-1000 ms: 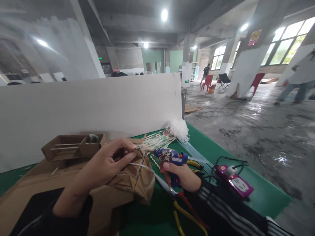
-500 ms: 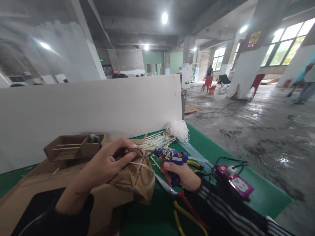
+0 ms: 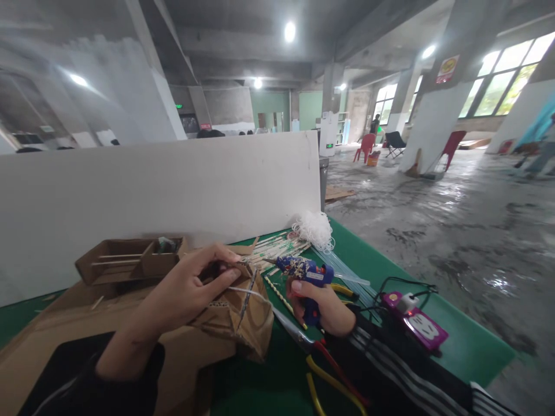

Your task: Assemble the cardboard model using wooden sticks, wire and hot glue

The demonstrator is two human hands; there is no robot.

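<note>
My left hand (image 3: pixel 197 283) pinches the upper edge of a folded brown cardboard piece (image 3: pixel 255 318), thumb and fingers closed on it. A white cord (image 3: pixel 254 293) runs across that cardboard. My right hand (image 3: pixel 323 303) is wrapped around a blue hot glue gun (image 3: pixel 314 274), its nozzle pointing left toward the cardboard with a small gap between them. A clear glue stick (image 3: pixel 353 279) sticks out of the gun's back. Below the gun lie scissors with red handles (image 3: pixel 318 346) and a yellow-handled tool (image 3: pixel 332 381).
Thin sticks (image 3: pixel 277 249), a white bundle of cord (image 3: pixel 316 230) and clear glue sticks (image 3: pixel 347 271) lie on the green table (image 3: pixel 468 346). A purple power strip (image 3: pixel 416 320) sits at right. A cardboard tray (image 3: pixel 113 263) stands left, before a white board (image 3: pixel 173 190).
My right hand has drawn the glue gun slightly to the right, so its nozzle has come away from the cardboard edge. My left hand stays almost where it was.
</note>
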